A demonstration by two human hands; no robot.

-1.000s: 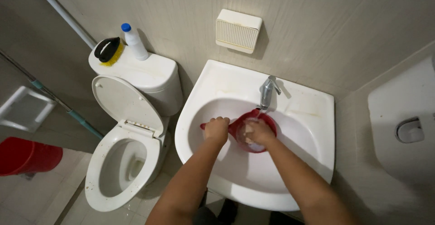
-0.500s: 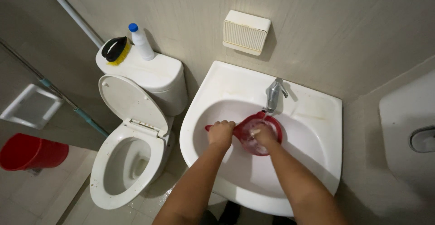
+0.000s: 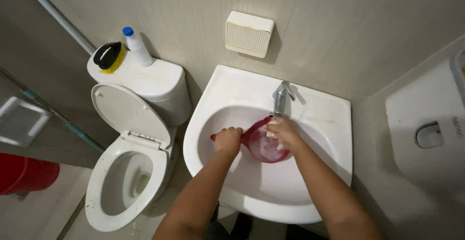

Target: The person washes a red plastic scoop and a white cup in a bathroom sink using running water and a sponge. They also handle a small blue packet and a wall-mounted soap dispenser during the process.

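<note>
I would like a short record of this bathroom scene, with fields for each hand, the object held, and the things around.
left hand: left hand closed around the handle of the red dipper
right hand: right hand inside the dipper bowl, fingers on its soapy inner surface
place: white washbasin, dipper held under the metal tap
toilet: white toilet, lid up, left of the basin
on the cistern: white bottle with blue cap; black and yellow brush
wall: white vented box above the basin
floor, far left: red bucket
</note>
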